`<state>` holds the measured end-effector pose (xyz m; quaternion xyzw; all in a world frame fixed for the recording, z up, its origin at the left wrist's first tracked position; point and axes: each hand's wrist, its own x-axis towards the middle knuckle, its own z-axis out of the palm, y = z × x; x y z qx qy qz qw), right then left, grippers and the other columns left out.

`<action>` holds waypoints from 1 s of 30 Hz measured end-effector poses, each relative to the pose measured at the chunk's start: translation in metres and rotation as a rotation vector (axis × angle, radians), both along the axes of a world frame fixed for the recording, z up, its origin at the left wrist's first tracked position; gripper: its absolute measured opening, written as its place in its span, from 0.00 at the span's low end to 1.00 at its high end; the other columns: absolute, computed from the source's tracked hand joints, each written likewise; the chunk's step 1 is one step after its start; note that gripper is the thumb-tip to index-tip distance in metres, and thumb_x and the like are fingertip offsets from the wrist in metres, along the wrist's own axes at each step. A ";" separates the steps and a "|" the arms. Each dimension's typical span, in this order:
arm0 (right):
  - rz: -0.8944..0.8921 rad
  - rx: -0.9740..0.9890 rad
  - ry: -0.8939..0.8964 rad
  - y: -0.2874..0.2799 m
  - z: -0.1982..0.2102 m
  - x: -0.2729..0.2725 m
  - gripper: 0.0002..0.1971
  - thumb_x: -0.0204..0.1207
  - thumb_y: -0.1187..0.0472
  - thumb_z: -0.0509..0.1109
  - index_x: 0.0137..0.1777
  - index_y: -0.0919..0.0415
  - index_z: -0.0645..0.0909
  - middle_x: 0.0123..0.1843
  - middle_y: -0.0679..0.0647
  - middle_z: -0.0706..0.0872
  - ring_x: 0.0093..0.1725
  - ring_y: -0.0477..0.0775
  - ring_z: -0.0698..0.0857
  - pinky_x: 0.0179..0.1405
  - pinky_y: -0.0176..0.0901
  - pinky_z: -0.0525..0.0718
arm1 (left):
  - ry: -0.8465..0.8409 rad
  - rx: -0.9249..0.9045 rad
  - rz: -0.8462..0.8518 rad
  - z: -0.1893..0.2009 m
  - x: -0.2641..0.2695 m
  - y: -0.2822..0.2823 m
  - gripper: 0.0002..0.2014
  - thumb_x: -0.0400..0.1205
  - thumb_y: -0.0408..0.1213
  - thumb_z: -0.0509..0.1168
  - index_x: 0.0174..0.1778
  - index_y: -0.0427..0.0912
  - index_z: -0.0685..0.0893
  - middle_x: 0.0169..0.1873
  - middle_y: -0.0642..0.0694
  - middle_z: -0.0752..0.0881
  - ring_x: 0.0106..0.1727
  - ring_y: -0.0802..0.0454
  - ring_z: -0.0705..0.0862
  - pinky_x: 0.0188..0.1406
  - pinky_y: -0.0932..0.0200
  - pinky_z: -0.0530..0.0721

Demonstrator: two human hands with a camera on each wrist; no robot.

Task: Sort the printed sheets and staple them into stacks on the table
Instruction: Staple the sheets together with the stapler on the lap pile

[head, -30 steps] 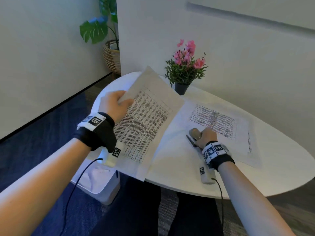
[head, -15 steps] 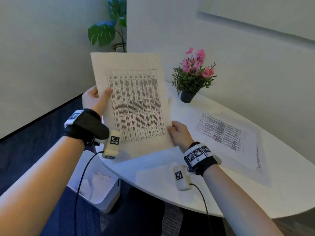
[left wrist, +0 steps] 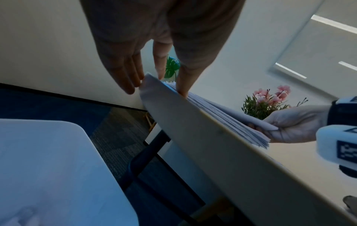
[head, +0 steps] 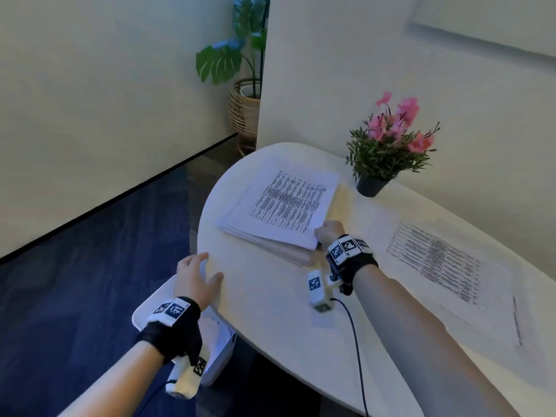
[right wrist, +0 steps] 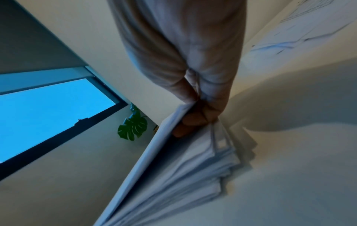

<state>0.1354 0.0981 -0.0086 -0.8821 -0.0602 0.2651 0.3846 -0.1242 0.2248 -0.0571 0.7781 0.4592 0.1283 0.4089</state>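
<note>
Print on the stack (head: 288,203): blurred, unreadable. Right hand (head: 329,231): fingertips hidden under the top sheet in head view. Loose sheets (head: 436,260): text unreadable. Large plant (head: 237,55): partly behind the wall corner (head: 261,85). Bin (head: 216,341): largely under the table (head: 270,296).

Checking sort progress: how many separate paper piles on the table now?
2. A thick stack at the table's far left end, its near corner pinched by the right hand; flat printed sheets to the right. Sheets beneath could be hidden.
</note>
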 end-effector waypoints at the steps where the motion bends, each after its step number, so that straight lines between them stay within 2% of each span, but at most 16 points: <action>1: 0.003 -0.002 0.004 0.001 -0.003 0.000 0.14 0.77 0.74 0.57 0.33 0.59 0.63 0.33 0.54 0.63 0.32 0.54 0.66 0.33 0.46 0.64 | -0.014 -0.011 0.004 -0.002 0.000 0.000 0.28 0.79 0.36 0.70 0.75 0.39 0.71 0.74 0.39 0.67 0.74 0.43 0.68 0.72 0.52 0.66; 6: -0.003 -0.032 0.002 0.005 -0.010 -0.004 0.19 0.77 0.76 0.56 0.31 0.56 0.56 0.32 0.51 0.57 0.29 0.51 0.58 0.30 0.44 0.56 | -0.049 -0.018 0.015 -0.007 -0.001 0.001 0.27 0.78 0.35 0.70 0.74 0.41 0.74 0.73 0.40 0.68 0.72 0.44 0.69 0.71 0.51 0.69; 9: 0.021 -0.047 -0.033 0.003 -0.011 -0.007 0.20 0.76 0.75 0.57 0.30 0.55 0.55 0.31 0.51 0.57 0.28 0.51 0.58 0.28 0.41 0.58 | -0.070 -0.017 0.018 -0.008 -0.001 0.001 0.27 0.78 0.35 0.71 0.73 0.41 0.74 0.72 0.41 0.69 0.73 0.45 0.68 0.72 0.50 0.67; 11: 0.018 -0.070 -0.048 -0.002 -0.001 -0.011 0.16 0.76 0.71 0.60 0.32 0.57 0.59 0.31 0.53 0.62 0.27 0.52 0.62 0.28 0.41 0.62 | -0.090 -0.026 0.026 -0.010 -0.002 0.002 0.27 0.77 0.35 0.72 0.73 0.41 0.75 0.72 0.40 0.69 0.73 0.44 0.68 0.73 0.49 0.67; 12: 0.015 -0.083 -0.051 -0.006 0.007 -0.013 0.11 0.77 0.67 0.62 0.35 0.58 0.66 0.33 0.55 0.68 0.28 0.55 0.69 0.28 0.42 0.68 | -0.099 -0.030 0.029 -0.011 -0.002 0.002 0.26 0.77 0.34 0.72 0.72 0.41 0.76 0.72 0.40 0.70 0.73 0.44 0.69 0.74 0.48 0.67; 13: 0.040 -0.082 -0.077 -0.013 0.017 -0.015 0.04 0.78 0.63 0.64 0.42 0.62 0.74 0.38 0.59 0.77 0.34 0.59 0.78 0.34 0.45 0.77 | -0.105 -0.028 0.031 -0.012 -0.003 0.002 0.26 0.77 0.34 0.72 0.72 0.41 0.76 0.72 0.40 0.70 0.73 0.43 0.69 0.74 0.47 0.67; 14: 0.059 -0.082 -0.098 -0.023 0.024 -0.012 0.09 0.79 0.60 0.65 0.55 0.64 0.78 0.48 0.61 0.84 0.45 0.63 0.84 0.45 0.50 0.84 | -0.108 -0.021 0.031 -0.012 -0.003 0.001 0.26 0.77 0.34 0.72 0.72 0.41 0.76 0.72 0.40 0.70 0.73 0.43 0.69 0.74 0.47 0.67; 15: 0.049 -0.069 -0.129 -0.036 0.031 -0.007 0.18 0.79 0.57 0.67 0.64 0.65 0.75 0.55 0.63 0.85 0.53 0.63 0.85 0.54 0.53 0.85 | -0.109 -0.009 0.032 -0.013 -0.004 0.000 0.25 0.77 0.35 0.71 0.72 0.41 0.76 0.72 0.40 0.70 0.73 0.43 0.69 0.74 0.47 0.67; 16: 0.022 -0.056 -0.142 -0.052 0.040 -0.005 0.20 0.78 0.55 0.68 0.67 0.63 0.73 0.54 0.62 0.86 0.54 0.61 0.86 0.56 0.53 0.85 | -0.110 0.004 0.036 -0.014 -0.004 -0.002 0.25 0.78 0.35 0.71 0.72 0.40 0.76 0.73 0.40 0.70 0.73 0.44 0.68 0.74 0.48 0.67; 18: -0.049 -0.022 -0.170 -0.091 0.053 0.006 0.17 0.78 0.57 0.68 0.64 0.63 0.75 0.43 0.57 0.87 0.43 0.56 0.88 0.46 0.49 0.86 | -0.103 0.039 0.044 -0.016 -0.005 -0.005 0.25 0.78 0.36 0.71 0.72 0.39 0.76 0.74 0.41 0.69 0.74 0.44 0.68 0.74 0.48 0.67; 20: -0.120 -0.054 -0.214 -0.138 0.064 0.016 0.11 0.78 0.61 0.68 0.58 0.64 0.80 0.42 0.58 0.88 0.38 0.55 0.87 0.39 0.47 0.85 | -0.070 0.110 0.019 -0.018 -0.005 -0.008 0.25 0.79 0.37 0.70 0.73 0.36 0.76 0.76 0.41 0.68 0.76 0.43 0.66 0.75 0.48 0.65; 22: -0.169 -0.201 -0.267 -0.187 0.070 0.026 0.10 0.78 0.61 0.68 0.52 0.67 0.85 0.48 0.64 0.89 0.46 0.62 0.88 0.47 0.53 0.86 | -0.013 0.164 -0.022 -0.019 -0.006 -0.012 0.25 0.81 0.38 0.68 0.74 0.35 0.74 0.78 0.41 0.66 0.77 0.42 0.63 0.77 0.49 0.62; 24: -0.225 -0.401 -0.269 -0.234 0.064 0.038 0.19 0.77 0.58 0.69 0.58 0.75 0.83 0.57 0.70 0.86 0.53 0.68 0.86 0.55 0.56 0.83 | 0.030 0.198 -0.065 -0.019 -0.007 -0.015 0.24 0.82 0.38 0.66 0.74 0.35 0.74 0.79 0.40 0.64 0.77 0.37 0.63 0.76 0.46 0.62; 26: -0.296 -0.545 -0.188 -0.271 0.056 0.045 0.23 0.76 0.55 0.72 0.58 0.78 0.80 0.57 0.70 0.85 0.46 0.64 0.83 0.51 0.52 0.82 | 0.050 0.224 -0.103 -0.019 -0.008 -0.017 0.23 0.83 0.37 0.64 0.73 0.34 0.74 0.80 0.40 0.63 0.76 0.34 0.64 0.75 0.43 0.65; 28: -0.373 -0.593 -0.095 -0.298 0.043 0.050 0.28 0.72 0.53 0.77 0.59 0.78 0.77 0.57 0.72 0.83 0.44 0.63 0.81 0.50 0.54 0.82 | 0.062 0.229 -0.110 -0.019 -0.008 -0.016 0.23 0.83 0.37 0.63 0.74 0.35 0.73 0.80 0.41 0.63 0.76 0.35 0.65 0.74 0.42 0.66; 30: -0.416 -0.583 -0.018 -0.315 0.035 0.051 0.39 0.67 0.50 0.80 0.68 0.78 0.72 0.63 0.74 0.80 0.54 0.69 0.82 0.50 0.55 0.81 | 0.056 0.220 -0.097 -0.020 -0.008 -0.016 0.23 0.83 0.38 0.63 0.74 0.35 0.73 0.80 0.42 0.64 0.76 0.37 0.66 0.75 0.43 0.66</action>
